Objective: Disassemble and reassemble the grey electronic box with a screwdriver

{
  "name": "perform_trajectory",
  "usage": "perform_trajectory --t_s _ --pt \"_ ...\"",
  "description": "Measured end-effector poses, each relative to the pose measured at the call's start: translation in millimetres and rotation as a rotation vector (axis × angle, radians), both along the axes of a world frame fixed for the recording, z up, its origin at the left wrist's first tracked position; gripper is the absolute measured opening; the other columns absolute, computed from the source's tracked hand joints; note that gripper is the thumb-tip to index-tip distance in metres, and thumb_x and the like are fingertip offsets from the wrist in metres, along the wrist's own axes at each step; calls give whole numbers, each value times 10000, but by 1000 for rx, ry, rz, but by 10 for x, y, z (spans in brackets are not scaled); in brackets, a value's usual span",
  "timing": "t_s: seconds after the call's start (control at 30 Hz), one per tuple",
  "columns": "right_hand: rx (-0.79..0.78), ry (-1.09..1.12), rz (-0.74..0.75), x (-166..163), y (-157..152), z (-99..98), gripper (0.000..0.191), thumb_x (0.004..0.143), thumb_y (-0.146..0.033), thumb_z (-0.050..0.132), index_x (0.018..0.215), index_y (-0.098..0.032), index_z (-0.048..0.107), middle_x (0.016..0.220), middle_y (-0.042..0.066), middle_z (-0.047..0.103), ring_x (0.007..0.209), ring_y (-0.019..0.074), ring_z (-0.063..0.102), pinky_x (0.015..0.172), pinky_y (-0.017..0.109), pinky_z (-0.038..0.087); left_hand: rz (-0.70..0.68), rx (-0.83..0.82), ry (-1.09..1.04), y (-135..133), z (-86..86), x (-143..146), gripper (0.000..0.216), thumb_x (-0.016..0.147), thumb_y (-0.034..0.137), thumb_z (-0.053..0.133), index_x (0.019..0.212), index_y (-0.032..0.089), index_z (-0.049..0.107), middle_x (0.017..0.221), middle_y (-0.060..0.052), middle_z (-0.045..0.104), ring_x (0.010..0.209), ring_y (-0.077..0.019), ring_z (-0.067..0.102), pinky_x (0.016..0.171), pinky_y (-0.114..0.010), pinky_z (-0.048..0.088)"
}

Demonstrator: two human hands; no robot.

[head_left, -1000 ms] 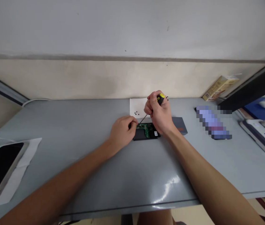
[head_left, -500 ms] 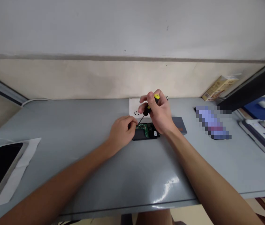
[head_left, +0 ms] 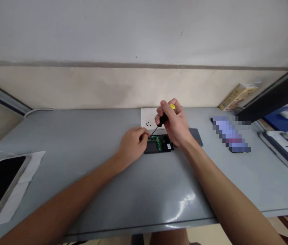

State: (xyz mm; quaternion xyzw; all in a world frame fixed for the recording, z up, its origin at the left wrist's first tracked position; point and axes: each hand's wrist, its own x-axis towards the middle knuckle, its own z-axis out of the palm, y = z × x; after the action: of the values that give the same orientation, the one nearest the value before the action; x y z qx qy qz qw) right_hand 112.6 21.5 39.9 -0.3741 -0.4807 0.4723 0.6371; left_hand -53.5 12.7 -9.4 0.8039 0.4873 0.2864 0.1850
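Although the hands work in the middle, the nearest thing on the table [head_left: 92, 204] is a dark screen [head_left: 1, 190], lying on white paper at the left edge, close to the near left corner. Farther in, toward the middle of the far edge, lies an opened black device [head_left: 151, 147] with a green board [head_left: 159, 144] inside. The left hand [head_left: 133, 143] rests at its left end, thumb and forefinger almost together; whether they pinch something, I cannot tell. The right hand [head_left: 175, 122] is closed around the handle of a screwdriver [head_left: 163, 119], which leans with its tip down at the board's far left corner. Half a second ago these right fingers were more spread; now they are wrapped again, while the tip has kept its place. This means, in my judgement, a renewed hold for turning at the same spot. Beside the right wrist is a grey box [head_left: 196, 136]. Behind the device, by the far edge, small black screws [head_left: 148, 124] lie on a white sheet [head_left: 146, 113].
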Motion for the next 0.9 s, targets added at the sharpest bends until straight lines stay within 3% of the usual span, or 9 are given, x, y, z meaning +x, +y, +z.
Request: perform_trajectory --t_s 0.1,0.27,0.43,0.5,0.6,0.7,0.8,0.9 --pt "16 -33 -25 0 24 -27 532 837 -761 598 825 -269 394 652 -69 401 484 90 436 475 260 402 7 -1 1 0 -3 -1 266 925 137 458 883 230 704 931 -13 742 875 -194 660 823 -333 492" --pt "30 19 40 46 33 -2 554 892 -814 420 937 -276 544 747 -6 515 614 137 560 587 300 496 12 1 -1 0 -7 -4 263 922 137 458 882 229 701 940 -11 745 882 -198 661 829 -337 489" --pt "9 42 49 69 26 -11 428 883 -687 588 878 -270 495 886 13 597 821 156 664 707 298 550 12 -7 0 1 -6 -5 267 926 138 449 896 230 698 955 -15 743 905 -199 662 853 -342 492" --pt "-1 46 34 54 29 -31 465 847 -661 667 838 -264 424 852 -9 580 751 137 653 669 285 539 12 -5 2 -1 0 -4 267 927 137 447 895 227 696 958 -16 741 913 -199 659 865 -344 490" --pt "-7 42 -27 19 38 -56 541 809 -675 710 809 -264 359 678 -66 447 521 93 497 520 262 449 7 -11 10 -13 13 -2 266 928 135 442 893 220 692 940 -21 733 894 -200 653 854 -347 488" --pt "-2 70 -34 -3 31 -42 519 842 -765 591 845 -268 440 613 -72 359 479 101 417 484 273 405 22 -8 9 -36 17 2 258 924 132 446 893 216 687 935 -25 724 907 -207 648 870 -357 485" --pt "2 137 54 2 0 -2 534 917 -774 441 971 -260 578 666 -29 444 571 130 511 560 300 461 44 -6 -8 -60 12 5 258 926 130 444 906 217 686 941 -28 713 936 -215 641 884 -369 484" --pt "14 172 86 22 -34 0 418 938 -667 542 948 -255 616 758 -4 538 691 137 595 636 299 494 52 -20 -31 -76 6 8 259 935 128 439 920 214 683 939 -31 708 942 -219 636 895 -382 482"
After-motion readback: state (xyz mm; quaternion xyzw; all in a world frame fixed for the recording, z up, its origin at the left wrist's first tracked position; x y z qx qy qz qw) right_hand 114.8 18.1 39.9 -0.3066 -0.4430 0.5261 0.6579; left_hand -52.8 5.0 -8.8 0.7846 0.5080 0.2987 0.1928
